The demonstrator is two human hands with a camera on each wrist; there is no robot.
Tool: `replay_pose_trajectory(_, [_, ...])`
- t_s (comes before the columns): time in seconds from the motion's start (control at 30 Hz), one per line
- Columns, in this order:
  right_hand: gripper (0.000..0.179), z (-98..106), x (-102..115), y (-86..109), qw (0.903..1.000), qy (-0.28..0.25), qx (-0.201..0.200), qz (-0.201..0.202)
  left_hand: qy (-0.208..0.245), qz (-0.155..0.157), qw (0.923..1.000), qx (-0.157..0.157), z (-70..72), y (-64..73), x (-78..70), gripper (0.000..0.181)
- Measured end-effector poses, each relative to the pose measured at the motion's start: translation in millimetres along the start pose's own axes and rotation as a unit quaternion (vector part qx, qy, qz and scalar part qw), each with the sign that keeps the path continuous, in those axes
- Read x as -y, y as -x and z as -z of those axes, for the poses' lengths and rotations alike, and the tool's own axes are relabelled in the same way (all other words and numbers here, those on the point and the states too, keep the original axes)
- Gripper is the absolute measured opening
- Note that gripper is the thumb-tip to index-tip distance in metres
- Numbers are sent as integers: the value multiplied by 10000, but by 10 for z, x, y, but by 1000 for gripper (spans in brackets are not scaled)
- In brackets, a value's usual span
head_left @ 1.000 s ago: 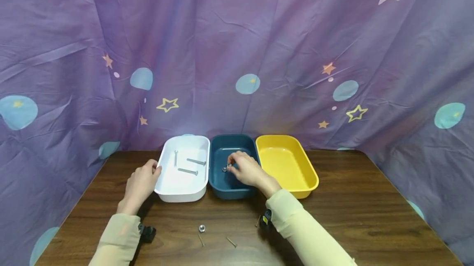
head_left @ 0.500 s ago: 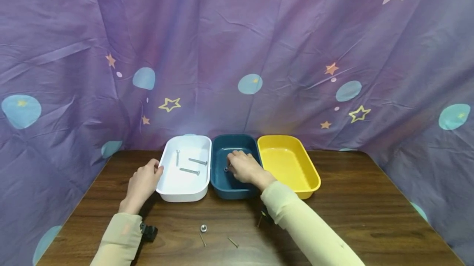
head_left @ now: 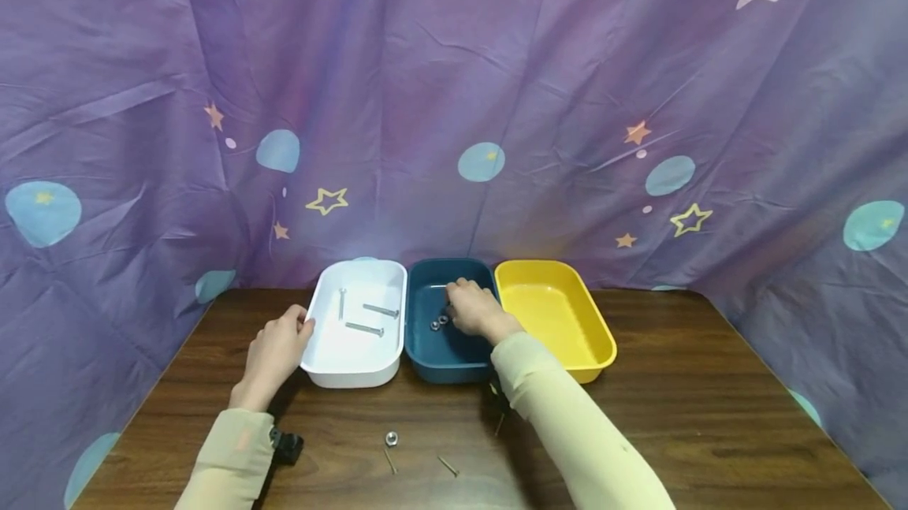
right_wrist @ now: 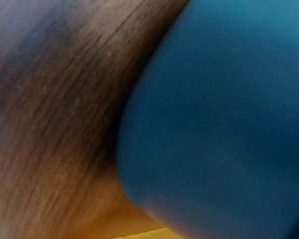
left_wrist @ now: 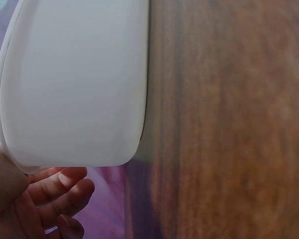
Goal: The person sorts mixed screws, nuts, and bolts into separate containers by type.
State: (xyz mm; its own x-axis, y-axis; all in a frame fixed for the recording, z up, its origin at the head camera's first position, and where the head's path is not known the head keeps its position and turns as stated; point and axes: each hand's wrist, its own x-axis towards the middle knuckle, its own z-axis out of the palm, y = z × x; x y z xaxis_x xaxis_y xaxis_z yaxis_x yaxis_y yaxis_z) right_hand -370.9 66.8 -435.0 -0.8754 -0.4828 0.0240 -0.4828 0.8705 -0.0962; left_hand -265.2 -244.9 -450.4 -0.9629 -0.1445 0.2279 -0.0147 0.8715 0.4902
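My left hand (head_left: 278,344) grips the left rim of the white tray (head_left: 355,378), in which 3 silver bolts (head_left: 365,329) lie. In the left wrist view, the hand is at the tray's rim (left_wrist: 1,99), with curled fingers (left_wrist: 57,189) beside its outer wall. Over the blue tray (head_left: 450,374), my right hand (head_left: 474,310) reaches down with bent fingers. Two hex nuts (head_left: 435,325) lie on the tray floor just left of its fingertips. Something small and dark shows under those fingertips, too unclear to name. The right wrist view shows only the blue tray's outer wall (right_wrist: 214,119), not the hand.
A yellow tray (head_left: 549,329) adjoins the blue one on the right. On the wooden table (head_left: 681,415) in front lie a loose hex nut (head_left: 392,438) and several thin brass-coloured screws (head_left: 448,466), one close to my right forearm. A purple curtain (head_left: 426,100) hangs behind.
My right hand has shifted slightly right within the blue tray. The second nut, at its fingertips one second ago, now lies clear of them beside the other. My left hand keeps its grip.
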Motion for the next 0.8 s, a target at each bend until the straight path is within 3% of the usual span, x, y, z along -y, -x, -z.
replay_pose_trajectory(0.2, [11, -54, -55, -30, 9995, -250, -18, -181, -9, -5, 10000, 13, 14, 4, -7, 27])
replay_pose_trajectory(0.53, [39, -71, -67, -4, 9926, -1196, -179, -61, 20, -25, 10000, -40, 10, 9, -3, 27])
replay_pose_trajectory(0.67, [37, -58, -18, 20, 9810, -1890, -427, 34, 6, -24, 10000, -37, 10, 11, -1, 27])
replay_pose_trajectory(0.8, [33, -19, 55, 62, 9632, -2571, -775, 126, 6, -33, 10000, -49, 6, 8, -3, 27])
